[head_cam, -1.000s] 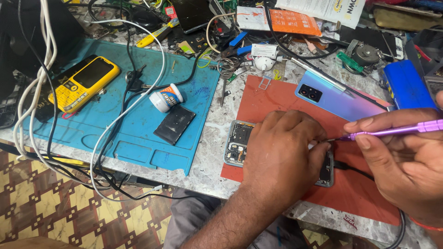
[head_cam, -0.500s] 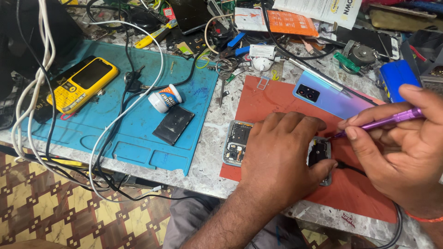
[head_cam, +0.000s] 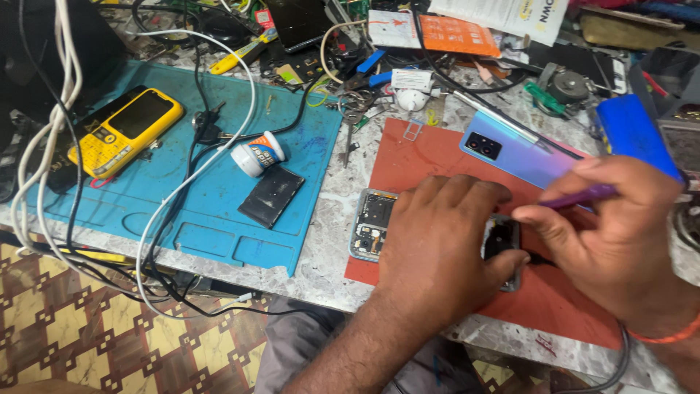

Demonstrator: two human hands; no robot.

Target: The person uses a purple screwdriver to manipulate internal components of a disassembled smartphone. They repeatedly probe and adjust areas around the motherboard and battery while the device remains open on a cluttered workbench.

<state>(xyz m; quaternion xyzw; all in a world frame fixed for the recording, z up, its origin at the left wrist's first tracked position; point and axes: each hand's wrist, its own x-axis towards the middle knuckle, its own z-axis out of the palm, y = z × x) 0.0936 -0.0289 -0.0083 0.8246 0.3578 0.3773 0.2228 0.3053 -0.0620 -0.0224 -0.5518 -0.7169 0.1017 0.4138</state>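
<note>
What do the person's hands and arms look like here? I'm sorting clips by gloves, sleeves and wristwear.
Both are bare: no gloves, and no sleeves on the forearms in view. The left hand has nothing on its fingers or wrist as far as it shows. The right hand wears a thin orange band round the wrist. No rings or watch are visible.

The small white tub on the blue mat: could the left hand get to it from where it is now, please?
Probably yes. The left hand lies flat on the opened phone, and the white tub lies on the blue mat to its left, with only low cables and a black slab nearby; it would have to let go of the phone.
</note>
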